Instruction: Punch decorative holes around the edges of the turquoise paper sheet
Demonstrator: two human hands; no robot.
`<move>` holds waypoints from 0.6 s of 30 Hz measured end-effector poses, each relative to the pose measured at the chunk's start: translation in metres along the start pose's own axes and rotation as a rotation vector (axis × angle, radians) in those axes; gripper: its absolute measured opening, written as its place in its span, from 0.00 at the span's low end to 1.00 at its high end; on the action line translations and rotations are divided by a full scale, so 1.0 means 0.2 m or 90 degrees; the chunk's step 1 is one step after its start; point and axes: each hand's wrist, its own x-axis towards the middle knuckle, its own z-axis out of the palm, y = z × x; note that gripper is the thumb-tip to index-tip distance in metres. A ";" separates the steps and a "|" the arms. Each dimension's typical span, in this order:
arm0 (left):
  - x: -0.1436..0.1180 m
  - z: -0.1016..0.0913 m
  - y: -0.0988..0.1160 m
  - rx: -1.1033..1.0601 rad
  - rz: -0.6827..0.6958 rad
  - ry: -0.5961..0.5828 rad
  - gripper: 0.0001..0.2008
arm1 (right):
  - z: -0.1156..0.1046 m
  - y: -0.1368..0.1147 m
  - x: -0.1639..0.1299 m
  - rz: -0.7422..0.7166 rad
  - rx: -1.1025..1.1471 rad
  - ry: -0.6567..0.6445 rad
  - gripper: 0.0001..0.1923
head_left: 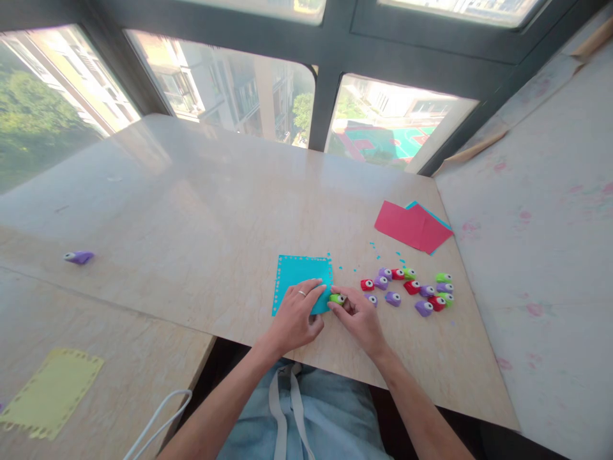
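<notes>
At the far left of the table (191, 211) lies a yellow sheet (50, 391) with punched edges, and further up a single purple punch (79, 257). Near the middle, the left hand (297, 316) lies flat on the blue paper (302, 281), fingers (311, 291) stretched and close together, pressing the lower right corner. The right hand (360, 318) has its fingers (345, 299) clamped on a green punch (337, 298), which sits at the right edge of the paper; its long axis runs left to right, mouth toward the sheet. Just to the right is a group of small punches (412, 289), with blue scraps (373, 248) above, then red paper (412, 226)
</notes>
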 end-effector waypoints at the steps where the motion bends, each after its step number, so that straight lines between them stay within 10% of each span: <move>1: 0.00 0.00 0.00 0.002 0.002 0.007 0.29 | 0.00 0.00 0.00 0.000 0.001 -0.001 0.13; 18: 0.00 0.00 0.00 0.026 0.038 0.008 0.15 | -0.04 -0.01 -0.08 0.016 -0.128 0.010 0.12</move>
